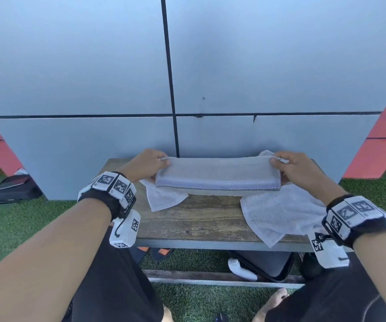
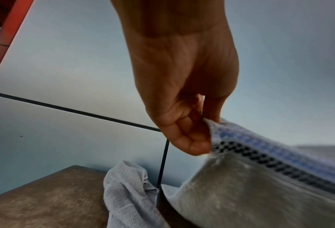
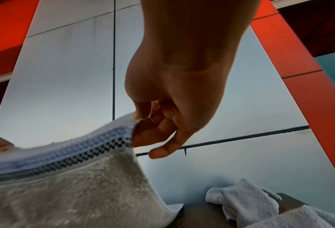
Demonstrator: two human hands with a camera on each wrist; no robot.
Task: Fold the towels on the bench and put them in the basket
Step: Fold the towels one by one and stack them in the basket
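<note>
A pale grey towel (image 1: 217, 174) with a blue and black checked border is stretched between both hands, lifted just above the wooden bench (image 1: 199, 219). My left hand (image 1: 149, 165) pinches its left end (image 2: 217, 128), thumb on top and fingers under. My right hand (image 1: 291, 168) pinches the right end (image 3: 131, 128) the same way. Two loose white towels lie on the bench: a small one (image 1: 162, 197) under the left end (image 2: 127, 195), a larger crumpled one (image 1: 278, 212) at the right (image 3: 246, 202). No basket is in view.
A grey panelled wall (image 1: 117, 77) stands right behind the bench. Green turf (image 1: 13, 224) surrounds it. A black case (image 1: 13, 188) lies on the ground at left. Under the bench sit a dark bag (image 1: 266, 263), a white controller (image 1: 240, 269) and sandals (image 1: 159, 252).
</note>
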